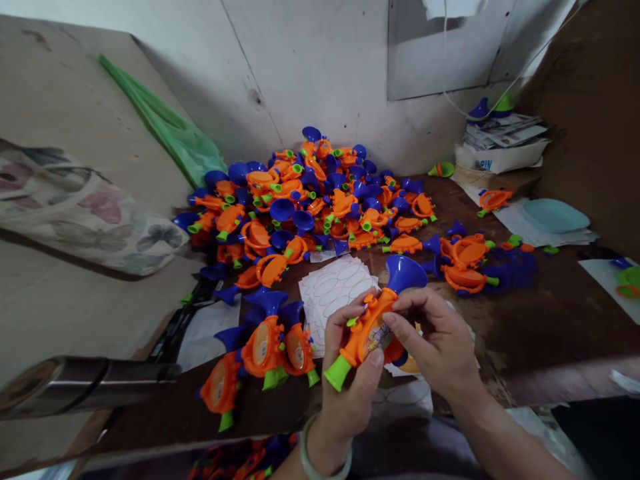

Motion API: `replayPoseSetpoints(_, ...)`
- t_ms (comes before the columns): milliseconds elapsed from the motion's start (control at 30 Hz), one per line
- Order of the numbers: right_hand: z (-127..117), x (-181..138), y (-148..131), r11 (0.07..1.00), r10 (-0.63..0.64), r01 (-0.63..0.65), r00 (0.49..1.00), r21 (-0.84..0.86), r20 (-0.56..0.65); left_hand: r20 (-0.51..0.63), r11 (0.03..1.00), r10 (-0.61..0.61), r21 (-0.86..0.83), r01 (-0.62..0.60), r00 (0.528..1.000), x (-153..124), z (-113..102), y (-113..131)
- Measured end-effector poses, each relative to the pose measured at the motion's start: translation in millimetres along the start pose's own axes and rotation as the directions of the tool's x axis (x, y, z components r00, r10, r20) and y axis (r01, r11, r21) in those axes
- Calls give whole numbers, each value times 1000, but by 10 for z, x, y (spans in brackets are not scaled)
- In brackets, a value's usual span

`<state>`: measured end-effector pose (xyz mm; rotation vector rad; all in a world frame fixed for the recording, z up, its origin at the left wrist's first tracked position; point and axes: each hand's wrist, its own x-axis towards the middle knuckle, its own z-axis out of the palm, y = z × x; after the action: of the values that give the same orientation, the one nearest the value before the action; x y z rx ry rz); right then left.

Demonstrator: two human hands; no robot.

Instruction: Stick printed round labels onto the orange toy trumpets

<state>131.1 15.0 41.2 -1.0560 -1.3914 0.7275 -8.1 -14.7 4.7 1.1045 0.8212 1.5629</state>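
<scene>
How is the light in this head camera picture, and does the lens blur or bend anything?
In the head view, soft, even light falls on the orange-and-blue plastic toy horns, without glare; the wide lens stretches the dark metal tube at lower left; the held horn looks sharp.

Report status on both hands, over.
Left hand gripping orange toy trumpet; right hand pinching its body. Oval sticker sheet just beyond.
</scene>
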Motion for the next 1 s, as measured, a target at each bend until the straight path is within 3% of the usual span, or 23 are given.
replayPoseSetpoints(133,19,39,27,948,-185,178,983,-264,-3,-55,999,1,50,1,999,1,-10,-5)
replayPoseSetpoints(267,38,4,237,873,-316,199,926,-445,-205,-115,999,-28,-21,25,993,40,-80,-65)
replayPoseSetpoints(333,52,-123,401,914,-248,140,935,-380,-252,-154,997,-33,-73,22,987,76,-116,-108)
replayPoseSetpoints(367,58,-210,479,945,-168,103,967,-310,-192,-182,997,-24,-79,9,983,93,-131,-133)
replayPoseSetpoints(433,63,-393,594,979,71,-52,993,-197,93,-230,998,10,-51,-22,973,112,-152,-189)
replayPoseSetpoints(467,60,-475,624,969,202,-151,940,-196,275,-242,999,35,-30,-43,970,111,-161,-217)
replayPoseSetpoints(533,43,-599,633,910,412,-294,712,-293,568,-237,996,93,28,-89,967,97,-198,-251)
replayPoseSetpoints(600,5,-676,617,861,508,-328,502,-389,700,-184,974,188,161,-159,965,88,-292,-226)
replayPoseSetpoints(633,-24,-701,617,848,528,-332,458,-414,715,-149,939,253,276,-205,956,92,-372,-181)
replayPoseSetpoints(667,-62,-718,629,842,538,-337,455,-422,710,-106,870,330,419,-259,938,102,-479,-113)
replayPoseSetpoints(700,-107,-726,653,838,544,-345,484,-422,686,-55,764,411,566,-311,910,116,-613,-26)
replayPoseSetpoints(767,-205,-709,719,830,557,-376,582,-411,592,81,446,556,811,-379,828,141,-949,183)
replayPoseSetpoints(833,-284,-644,774,826,563,-420,648,-377,513,210,149,605,918,-368,768,140,-1333,379)
replayPoseSetpoints(867,-305,-593,790,824,566,-442,671,-355,479,256,63,574,933,-353,778,123,-1521,456)
replayPoseSetpoints(900,-311,-531,802,823,566,-455,702,-339,431,275,25,499,943,-331,822,92,-1696,515)
replayPoseSetpoints(967,-288,-376,840,834,537,-441,786,-332,305,270,41,250,957,-289,930,-3,-1982,591)
replayPoseSetpoints(1000,-269,-285,878,839,506,-413,831,-353,229,256,78,111,961,-265,960,-64,-2087,616)
